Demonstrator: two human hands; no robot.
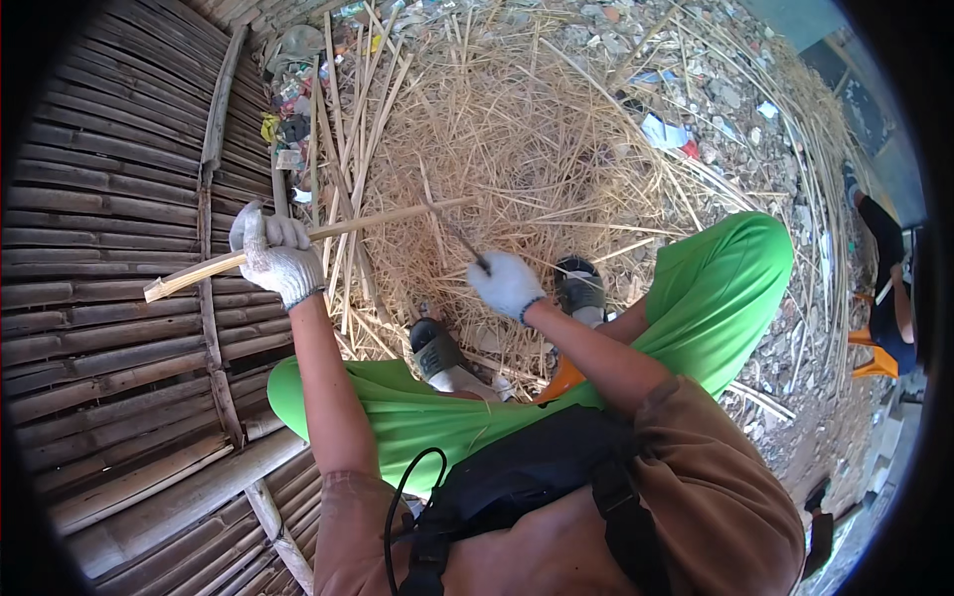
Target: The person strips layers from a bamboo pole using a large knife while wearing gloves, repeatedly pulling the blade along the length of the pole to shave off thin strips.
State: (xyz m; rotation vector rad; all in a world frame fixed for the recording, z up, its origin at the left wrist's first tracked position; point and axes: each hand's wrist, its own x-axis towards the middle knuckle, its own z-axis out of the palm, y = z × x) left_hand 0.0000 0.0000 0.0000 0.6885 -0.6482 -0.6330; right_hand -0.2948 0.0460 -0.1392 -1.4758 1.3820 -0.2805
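My left hand [273, 253], in a pale knitted work glove, is closed around a bamboo strip [378, 221]. The strip slants from its thick cut end at the left, near the slatted wall, up to a thin end over the shavings. My right hand [505, 285], gloved too, is closed on a knife whose handle the fingers hide. Its thin dark blade [454, 230] points up and left, with the tip close to the far part of the strip. Whether blade and strip touch, I cannot tell.
Bamboo shavings [507, 139] cover the ground before my feet, with long loose bamboo strips [343, 119] at their left. A split-bamboo wall [119, 228] stands at my left. Rubble [715, 94] and litter lie beyond. Another person [889, 298] sits by an orange stool [871, 350] at far right.
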